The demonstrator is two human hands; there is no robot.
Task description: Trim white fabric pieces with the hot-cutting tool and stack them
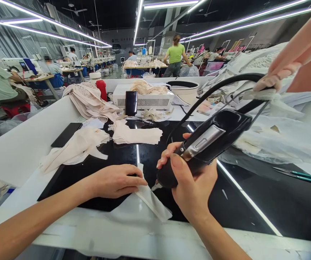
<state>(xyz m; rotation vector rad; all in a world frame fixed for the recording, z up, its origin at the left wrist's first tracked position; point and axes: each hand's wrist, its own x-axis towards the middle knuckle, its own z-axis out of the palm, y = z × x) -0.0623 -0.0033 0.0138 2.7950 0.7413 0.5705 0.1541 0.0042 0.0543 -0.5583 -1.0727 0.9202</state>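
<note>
Right hand (191, 195) is gripping the tool (212, 139), tip sitting just right of the cloth (155, 206), which is kinda slanting far-left to near-right on the worktop (255, 169), left hand (120, 180) lying flattish on it.

Wall lettering (132, 39) unreadable, pillar sign (168, 41) perhaps a warning triangle

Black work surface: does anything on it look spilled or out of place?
A small pale sliver, possibly scrap, lies loose on the black work surface, right of the right hand, apart from the stacked fabric. Nothing looks spilled.
</note>
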